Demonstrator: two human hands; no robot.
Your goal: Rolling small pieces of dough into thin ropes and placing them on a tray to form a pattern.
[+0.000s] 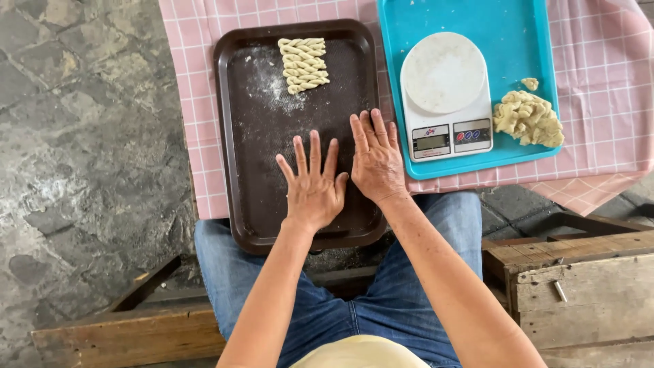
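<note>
- The left hand (313, 185) is shown flat, palm down, with fingers spread, pressed on the floured floor of the brown tray (231, 136) at the centre of the frame; nothing is gripped, and whether dough lies beneath the palm cannot be told.
- The right hand (376, 160) is laid flat beside it, fingers together and extended, over the right part of the tray; it too is open and closed on nothing, and its thumb side is nearly touching the left hand.
- The twisted dough sticks (304, 64) are seen in the upper part of the tray, well above both hands; they are pale, rope-like and set side by side in a neat block.
- The tray is dark, rectangular, round-cornered, of smooth plastic and dusted with white flour.
- A turquoise tray (524, 41) is placed at the upper right, just beside the right hand.
- A white kitchen scale (446, 95) with a round platform is carried on it.
- A lumpy mass of pale dough (530, 118) is set to the right of the scale.
- The surface is covered by a pink checked cloth (599, 88).
- Rough grey stone floor (82, 136) fills the left of the frame.
</note>
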